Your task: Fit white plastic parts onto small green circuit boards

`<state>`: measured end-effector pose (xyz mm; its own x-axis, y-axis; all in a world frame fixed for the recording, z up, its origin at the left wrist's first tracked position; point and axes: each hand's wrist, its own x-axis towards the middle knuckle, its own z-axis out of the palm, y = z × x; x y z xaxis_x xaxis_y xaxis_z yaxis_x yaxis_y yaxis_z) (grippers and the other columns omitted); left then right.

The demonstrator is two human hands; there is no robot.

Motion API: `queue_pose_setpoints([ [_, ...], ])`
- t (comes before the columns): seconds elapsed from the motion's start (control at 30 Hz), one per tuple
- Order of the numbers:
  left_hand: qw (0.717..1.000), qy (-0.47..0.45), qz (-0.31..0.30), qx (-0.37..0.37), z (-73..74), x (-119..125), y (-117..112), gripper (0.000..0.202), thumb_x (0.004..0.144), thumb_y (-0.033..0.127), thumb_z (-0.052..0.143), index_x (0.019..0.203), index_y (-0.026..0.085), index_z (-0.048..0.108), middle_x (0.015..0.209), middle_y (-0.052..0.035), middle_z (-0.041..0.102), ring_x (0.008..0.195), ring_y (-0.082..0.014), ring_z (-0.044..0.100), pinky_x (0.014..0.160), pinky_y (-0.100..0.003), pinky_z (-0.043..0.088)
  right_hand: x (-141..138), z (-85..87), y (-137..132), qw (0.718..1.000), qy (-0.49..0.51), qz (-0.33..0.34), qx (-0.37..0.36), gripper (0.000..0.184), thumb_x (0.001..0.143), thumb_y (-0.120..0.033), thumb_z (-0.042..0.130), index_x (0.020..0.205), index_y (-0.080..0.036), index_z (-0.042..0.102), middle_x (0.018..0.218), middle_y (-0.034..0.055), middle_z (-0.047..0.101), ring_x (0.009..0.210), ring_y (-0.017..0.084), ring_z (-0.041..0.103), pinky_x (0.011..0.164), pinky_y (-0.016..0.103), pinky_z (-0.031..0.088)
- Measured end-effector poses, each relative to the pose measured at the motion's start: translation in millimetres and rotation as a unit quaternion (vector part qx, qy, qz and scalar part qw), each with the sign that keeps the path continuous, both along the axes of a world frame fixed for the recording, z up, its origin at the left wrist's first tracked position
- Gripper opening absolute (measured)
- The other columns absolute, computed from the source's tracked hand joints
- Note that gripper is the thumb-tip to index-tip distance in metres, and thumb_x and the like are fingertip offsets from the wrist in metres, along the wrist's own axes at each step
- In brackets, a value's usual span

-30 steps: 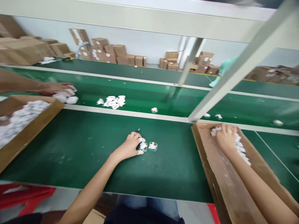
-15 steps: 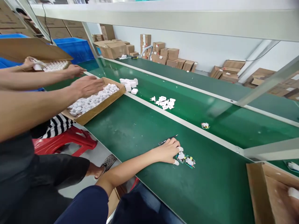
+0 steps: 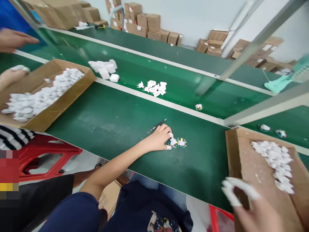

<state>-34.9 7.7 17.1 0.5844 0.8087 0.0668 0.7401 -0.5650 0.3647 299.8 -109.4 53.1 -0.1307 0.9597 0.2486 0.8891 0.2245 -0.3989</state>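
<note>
My left hand (image 3: 159, 138) rests on the green bench, with white finger cots on thumb and forefinger. Those two fingers grip the left end of a small pair of green circuit boards (image 3: 181, 142) that carry white blobs and yellow parts. A dark pen-like screwdriver (image 3: 156, 126) lies just behind the hand. At lower right, my right hand (image 3: 253, 206), also in white finger cots, is blurred over the near left edge of a cardboard box (image 3: 233, 151). Its thumb and fingers are apart, with nothing visible between them. White plug housings (image 3: 275, 164) lie inside that box.
Left on the bench is another cardboard box (image 3: 62, 108) of white parts, with a co-worker's hand (image 3: 13, 77) at it. Beyond the pale strip lie white blocks (image 3: 105, 69), white plug pieces (image 3: 154, 88) and a small board (image 3: 198, 106). A metal post (image 3: 253, 42) rises behind; a turquoise fan (image 3: 287, 79) is at right.
The view has swung right and down, bringing my right hand and the right-hand box's contents into sight. My left hand stays at the circuit boards. The co-worker's arms have drawn back left.
</note>
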Motion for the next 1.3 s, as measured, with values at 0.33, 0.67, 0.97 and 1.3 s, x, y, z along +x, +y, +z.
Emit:
queue_pose_setpoints([
  [0.33,0.999,-0.036,0.02,-0.004,-10.5,13.4,1.5,0.069,0.072,0.049,0.073,0.126,0.013,0.048,0.123,-0.0139,0.049,0.118,-0.0315,0.037,0.098,-0.045,0.034,-52.3,-70.9,-0.8,0.995,0.011,0.095,-0.024,0.034,0.095,-0.029,0.049,0.126,-0.016,0.051,0.107,0.0128,0.057,0.093,0.024,0.053,0.079,0.04,0.05],
  [0.67,0.999,0.015,-0.039,0.004,-8.6,49.4,8.7,0.024,0.078,0.022,0.063,0.1,0.014,0.064,0.122,-0.0134,0.051,0.12,-0.0315,0.037,0.093,-0.043,0.033,-46.5,-68.4,5.7,0.996,-0.026,0.08,0.011,0.023,0.095,-0.031,0.05,0.108,-0.016,0.059,0.093,0.0112,0.059,0.083,0.024,0.05,0.073,0.04,0.047],
  [0.97,0.991,-0.012,-0.133,-0.028,-6.3,45.0,-3.0,0.023,0.075,0.024,0.066,0.097,0.018,0.064,0.127,-0.0122,0.049,0.126,-0.032,0.032,0.098,-0.048,0.027,-62.7,-47.8,18.9,0.99,0.113,0.066,-0.046,0.016,0.093,-0.028,0.054,0.105,-0.02,0.061,0.097,0.0068,0.061,0.091,0.021,0.055,0.08,0.034,0.047],
  [1.3,0.995,-0.023,-0.098,0.014,-19.2,50.5,-13.2,0.019,0.075,0.03,0.067,0.086,0.015,0.065,0.121,-0.012,0.051,0.12,-0.0322,0.035,0.097,-0.049,0.027,-93.1,-61.2,34.7,0.99,0.112,0.068,-0.049,0.023,0.094,-0.036,0.051,0.102,-0.02,0.065,0.091,0.0073,0.06,0.083,0.021,0.055,0.072,0.033,0.047],
])
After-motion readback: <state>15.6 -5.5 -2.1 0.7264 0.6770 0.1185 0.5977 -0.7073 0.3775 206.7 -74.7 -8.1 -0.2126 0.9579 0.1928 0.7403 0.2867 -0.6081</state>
